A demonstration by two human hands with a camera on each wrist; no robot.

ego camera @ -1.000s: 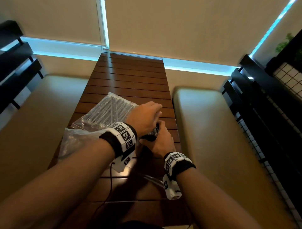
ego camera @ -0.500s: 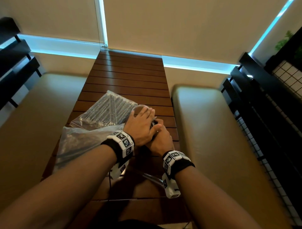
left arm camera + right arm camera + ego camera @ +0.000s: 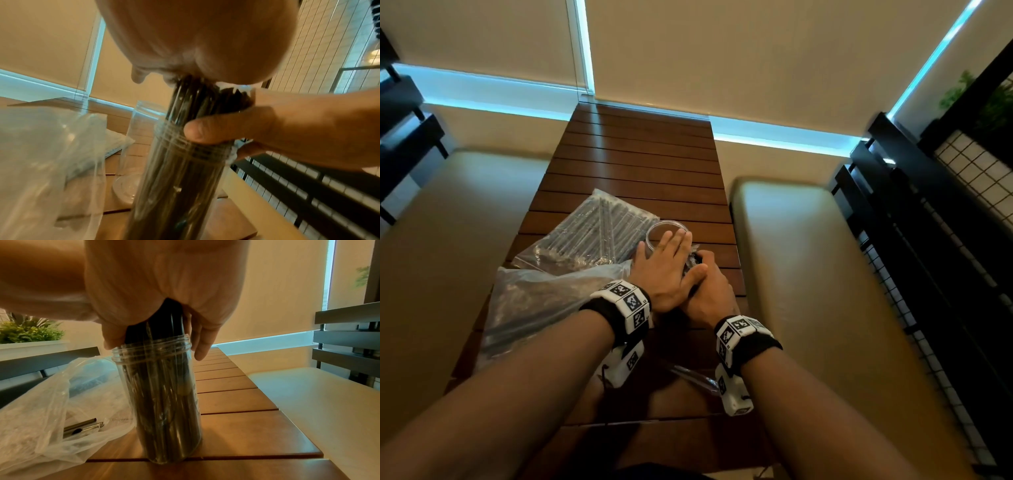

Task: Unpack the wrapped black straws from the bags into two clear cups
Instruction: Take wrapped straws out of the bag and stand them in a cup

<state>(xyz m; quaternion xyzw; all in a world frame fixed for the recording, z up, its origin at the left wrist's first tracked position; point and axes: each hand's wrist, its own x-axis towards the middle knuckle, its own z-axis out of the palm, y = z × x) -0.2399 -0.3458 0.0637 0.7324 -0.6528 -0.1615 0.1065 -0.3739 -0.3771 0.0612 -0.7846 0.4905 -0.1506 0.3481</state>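
Upright clear cup [image 3: 164,402] on slatted table [image 3: 640,164], packed w/ black straws [image 3: 185,186], long axis vertical. Right hand [image 3: 710,294] curls round straw tops just above rim; left hand [image 3: 664,270] lies flat, fingers straight, pressing down. Empty second cup [image 3: 131,162] beside, towards full straw bag [image 3: 592,236].

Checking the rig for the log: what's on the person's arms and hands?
Bare forearms, no sleeves or gloves. Each wrist has a black band carrying a ring of white blocks printed with black square marker codes: left wrist, right wrist. A white camera housing, also marker-tagged, hangs under each band. A thin black cable runs from the left unit. No rings are visible on the fingers.
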